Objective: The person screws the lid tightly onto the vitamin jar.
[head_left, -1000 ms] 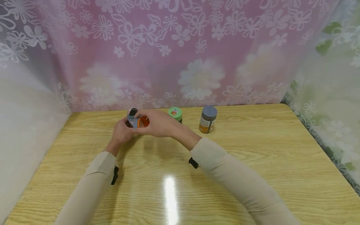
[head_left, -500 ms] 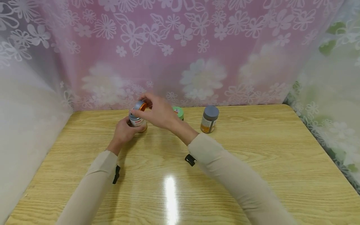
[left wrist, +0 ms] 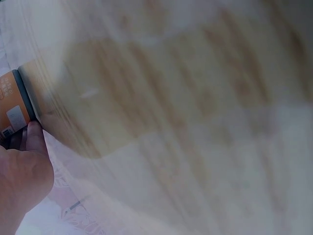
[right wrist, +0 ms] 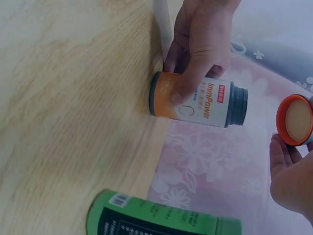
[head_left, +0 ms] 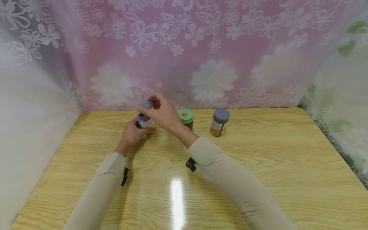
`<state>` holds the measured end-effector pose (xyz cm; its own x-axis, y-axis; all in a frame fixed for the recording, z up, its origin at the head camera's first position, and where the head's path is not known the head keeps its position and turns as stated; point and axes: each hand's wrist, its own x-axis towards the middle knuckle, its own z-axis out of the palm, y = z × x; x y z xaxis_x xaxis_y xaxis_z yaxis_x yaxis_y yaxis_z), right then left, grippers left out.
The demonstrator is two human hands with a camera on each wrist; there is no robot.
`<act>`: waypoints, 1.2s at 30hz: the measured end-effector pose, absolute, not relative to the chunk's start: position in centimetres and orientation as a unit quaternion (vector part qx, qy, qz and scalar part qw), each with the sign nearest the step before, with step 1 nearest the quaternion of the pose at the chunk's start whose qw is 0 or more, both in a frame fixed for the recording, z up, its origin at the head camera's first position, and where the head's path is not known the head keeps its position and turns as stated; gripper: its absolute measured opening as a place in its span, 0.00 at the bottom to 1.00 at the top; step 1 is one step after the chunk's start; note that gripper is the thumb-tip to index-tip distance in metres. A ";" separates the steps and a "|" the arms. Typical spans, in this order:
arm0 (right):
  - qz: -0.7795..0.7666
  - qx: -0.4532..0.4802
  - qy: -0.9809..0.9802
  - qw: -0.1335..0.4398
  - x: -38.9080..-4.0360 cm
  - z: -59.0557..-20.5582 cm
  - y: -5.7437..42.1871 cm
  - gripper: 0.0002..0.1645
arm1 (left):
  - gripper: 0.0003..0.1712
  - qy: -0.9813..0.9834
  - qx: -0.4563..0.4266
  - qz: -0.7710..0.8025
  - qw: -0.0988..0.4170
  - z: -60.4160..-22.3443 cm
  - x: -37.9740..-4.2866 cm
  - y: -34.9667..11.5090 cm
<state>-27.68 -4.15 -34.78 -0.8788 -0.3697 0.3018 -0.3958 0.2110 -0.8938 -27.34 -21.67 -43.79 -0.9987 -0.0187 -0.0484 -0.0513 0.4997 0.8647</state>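
A supplement jar (head_left: 146,123) with an orange and white label stands uncapped on the table at left. My left hand (head_left: 133,133) grips it low, with the thumb across the label in the right wrist view. Between the thumb and fingers of my right hand (head_left: 166,115) is a grey screw lid (head_left: 147,104), tilted just above the jar's mouth. The lid's orange rim and pale liner show in the right wrist view, where a gap separates it from the threaded neck (right wrist: 238,106). In the left wrist view, only the jar's base end shows beside the left hand (left wrist: 27,164).
Just right of the right hand stands a jar with a green lid (head_left: 186,116), partly hidden by that hand. Farther right is a grey-lidded jar (head_left: 219,122) with an orange and white label. A pink flowered curtain (head_left: 201,64) hangs along the table's back edge.
My right hand has lifted the lid from in front of the jar to above its mouth, turning the orange inside away from the head view. The left hand keeps its hold on the jar.
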 end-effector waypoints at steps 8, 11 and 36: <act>0.588 0.245 -0.771 -0.002 -28.3 -35.6 -4.9 0.21 | 0.37 0.863 -0.020 0.505 0.015 -43.9 -27.5 -21.7; 0.592 0.250 -0.766 -0.004 -28.5 -35.8 -5.2 0.21 | 0.37 0.865 -0.018 0.501 0.011 -43.9 -27.6 -21.8; 0.539 0.263 -0.800 -0.015 -29.3 -39.2 -6.0 0.28 | 0.40 0.862 -0.019 0.506 0.014 -44.4 -27.3 -21.8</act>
